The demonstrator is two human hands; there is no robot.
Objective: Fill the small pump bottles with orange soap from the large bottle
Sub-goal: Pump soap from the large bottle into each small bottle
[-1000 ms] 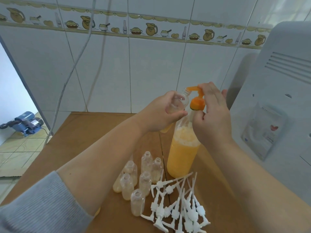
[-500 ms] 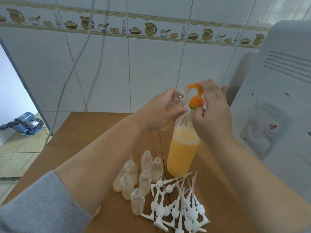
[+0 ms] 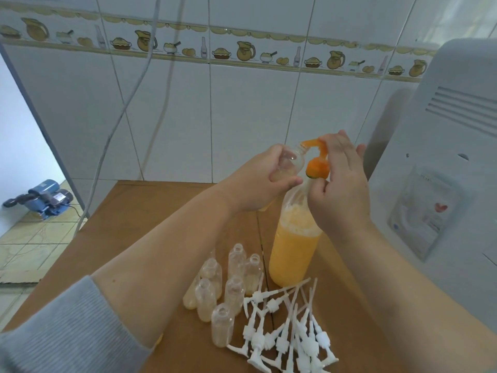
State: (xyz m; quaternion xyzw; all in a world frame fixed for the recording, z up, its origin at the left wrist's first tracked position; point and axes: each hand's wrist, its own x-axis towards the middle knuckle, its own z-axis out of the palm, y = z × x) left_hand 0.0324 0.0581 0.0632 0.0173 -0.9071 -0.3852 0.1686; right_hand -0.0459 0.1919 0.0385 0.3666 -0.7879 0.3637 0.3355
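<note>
Head view, as we log it: one large bottle of orange soap, upright on the brown table, soap level about two-thirds up with froth on top. Its orange pump head sits under our right hand, whose fingers lie over the top of the pump while the thumb curls in beside the collar; the spout reaches left. One small bottle, clear, is gripped in our left hand, fingers and thumb curled round its body, tilted so that its open neck meets the tip of the orange spout. A little pale liquid shows in its lower part. Both hands are raised above the table, just beside each other, the small bottle at the left of the pump. Below them, near the table's front: a cluster of small clear bottles, uncapped, standing close together just left of the large bottle's base, several with a pale yellowish fill low down. To their right, a loose heap of white pumps with long dip tubes, lying flat and crossing one another. Room: white tiled wall with a border strip of jugs and pies; a grey cable hanging down at left; a white appliance against the table's right side; a blue pump on the floor tiles far left. A grey sleeve covers our left upper arm.
</note>
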